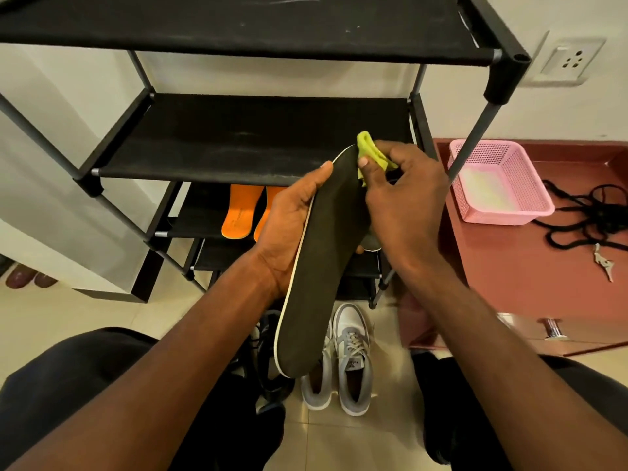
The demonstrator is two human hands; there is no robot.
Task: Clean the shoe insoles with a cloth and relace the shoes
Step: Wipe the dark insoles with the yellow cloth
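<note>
Our left hand [289, 222] grips the insole [323, 266], our right hand [401, 205] pinches the cloth [372, 154] on it; laces [584, 212] beside the basket [499, 181] await.

Even warm indoor light, soft shadows (edges bowed), sharp focus.

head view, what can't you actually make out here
- Second orange insole: head view, mostly hidden behind the left hand.
- Dark shoe on the floor: largely covered by the black insole and forearm.
- Yellow-green cloth: bunched inside the right hand, extent unclear.
- Black laces: cut off by the right edge.
</note>
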